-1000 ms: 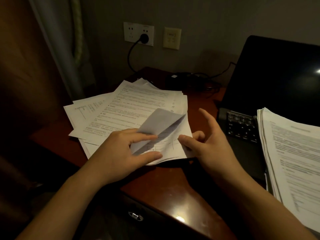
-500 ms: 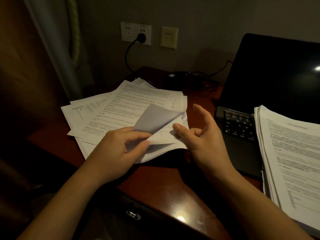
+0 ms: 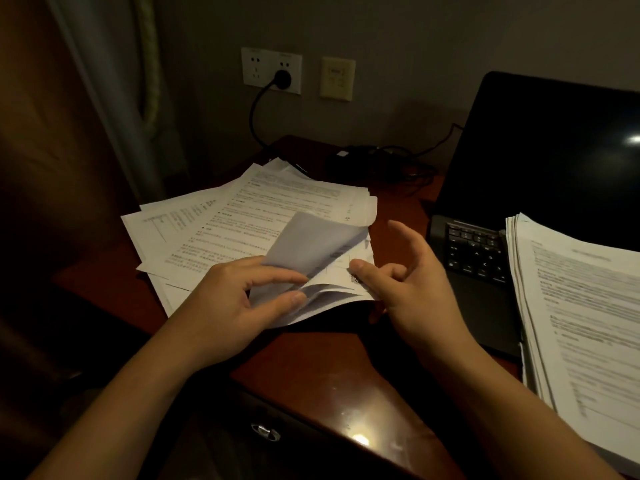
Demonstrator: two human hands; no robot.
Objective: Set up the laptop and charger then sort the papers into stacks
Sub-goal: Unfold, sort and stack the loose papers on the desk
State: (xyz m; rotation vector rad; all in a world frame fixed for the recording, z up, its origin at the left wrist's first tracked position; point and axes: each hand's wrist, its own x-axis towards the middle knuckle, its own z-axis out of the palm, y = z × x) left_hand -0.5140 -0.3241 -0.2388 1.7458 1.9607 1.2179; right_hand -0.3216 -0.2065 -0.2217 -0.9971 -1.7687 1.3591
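One pile: loose papers (image 3: 242,216) at 10 o'clock on bench (image 3: 329,368), unmoved.
Left hand (image 3: 235,299): still pinches curled top sheet (image 3: 311,244).
Right hand (image 3: 419,296): thumb on papers' edge; grip unclear.

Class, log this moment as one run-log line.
step: sorting | left hand pinches curled sheet | right hand holds loose pile | laptop open

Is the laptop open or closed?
Open: the laptop has its dark screen standing up, and its keyboard shows.
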